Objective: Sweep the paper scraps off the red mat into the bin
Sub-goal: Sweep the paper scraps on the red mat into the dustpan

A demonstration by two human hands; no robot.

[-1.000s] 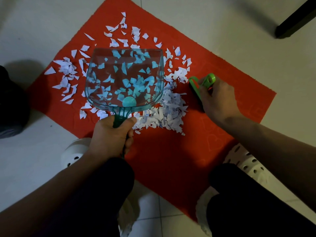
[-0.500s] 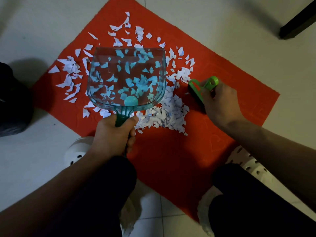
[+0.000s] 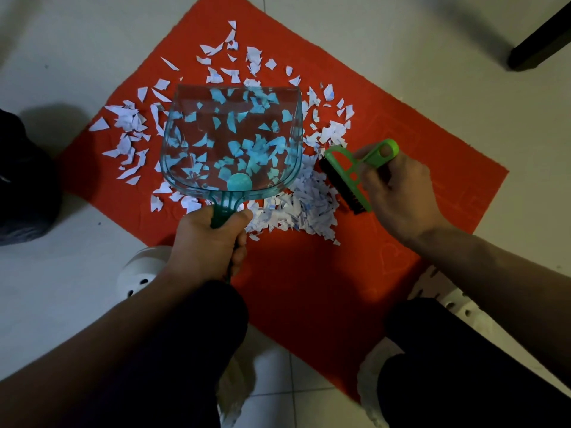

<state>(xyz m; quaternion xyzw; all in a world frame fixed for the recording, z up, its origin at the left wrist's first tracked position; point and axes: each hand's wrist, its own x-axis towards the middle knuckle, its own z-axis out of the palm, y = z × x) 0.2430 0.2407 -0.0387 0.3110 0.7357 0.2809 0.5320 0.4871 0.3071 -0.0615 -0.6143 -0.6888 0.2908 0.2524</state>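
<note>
Since earlier frame, right hand tipped brush up, bristles now showing at heap's right edge. Fingers curled round green handle. Left hand gripped dustpan handle in fist, clear pan held above mat. Scraps lay heaped mid-mat, more scattered beyond pan. Scraps looked light, flimsy, likely to flutter; gentle strokes advisable. Dark bin stood at left, off mat.
</note>
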